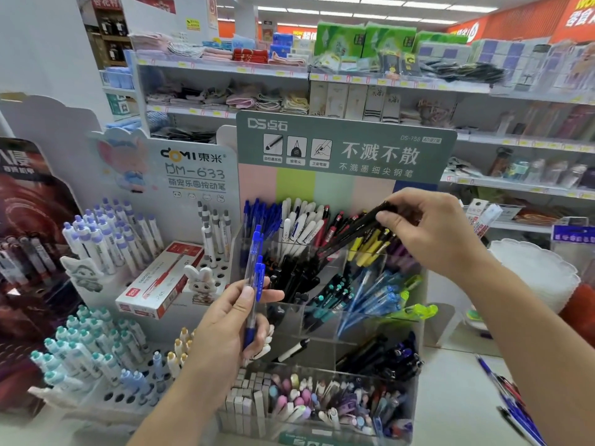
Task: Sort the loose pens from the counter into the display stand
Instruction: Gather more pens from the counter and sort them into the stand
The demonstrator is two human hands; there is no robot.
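Blue pens [255,268], two of them, stand upright in the left hand [225,326], fingers pinching them in front of the clear display stand [322,317]. Up top, the right hand [428,233] has its fingers clenched round a bundle of black pens [351,233], tilted tips-down over an upper compartment among red and yellow pens. More loose pens [512,403] lie on the worktop [457,397] at far right.

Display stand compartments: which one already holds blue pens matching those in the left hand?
The top-left compartment, behind the left hand's blue pens; its neighbours hold white, red and black pens.
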